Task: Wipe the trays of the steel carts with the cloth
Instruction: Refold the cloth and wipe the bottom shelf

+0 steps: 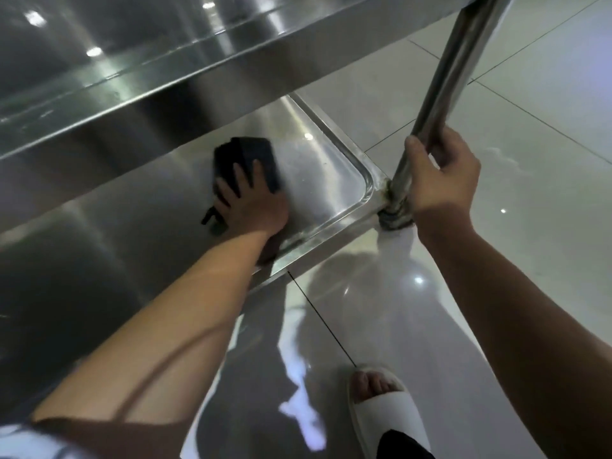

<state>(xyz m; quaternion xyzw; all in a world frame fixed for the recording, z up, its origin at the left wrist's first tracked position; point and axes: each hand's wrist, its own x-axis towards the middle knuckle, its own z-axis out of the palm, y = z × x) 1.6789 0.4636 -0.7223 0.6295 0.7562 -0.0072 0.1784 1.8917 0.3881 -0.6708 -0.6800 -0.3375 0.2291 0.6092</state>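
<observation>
The floor [496, 77] is made of big pale tiles, smooth and shiny, with thin dark lines between them. Lights glint on it.

The steel cart fills the left side. Its upper tray [132, 61] is flat grey metal, shiny like a mirror, and it hangs over the lower tray [331, 167]. The lower tray is also smooth, shiny steel. It has a low raised rim and a rounded corner. That corner sits just to the right of the left hand's fingertips.

A round steel pole [457, 77] stands at that corner and goes up to the upper tray. It is smooth and shiny, with a dirty-looking joint at the bottom.

The right hand [440, 173] is wrapped around the pole, low down. The fingers curl behind the pole and the thumb presses on the front, so the grip is closed tight on it.

The left hand [251, 203] lies flat on the lower tray. Its fingers [241, 180] are spread out and press down on the cloth [251, 157]. They are not curled around it.

The cloth is dark, soft and folded into a blocky shape. Most of it sticks out past the fingertips, toward the back of the tray. A small dark bit shows on the thumb side.

A white sandal [387, 412] with an open toe stands on the floor, nearer to the person than both hands.
</observation>
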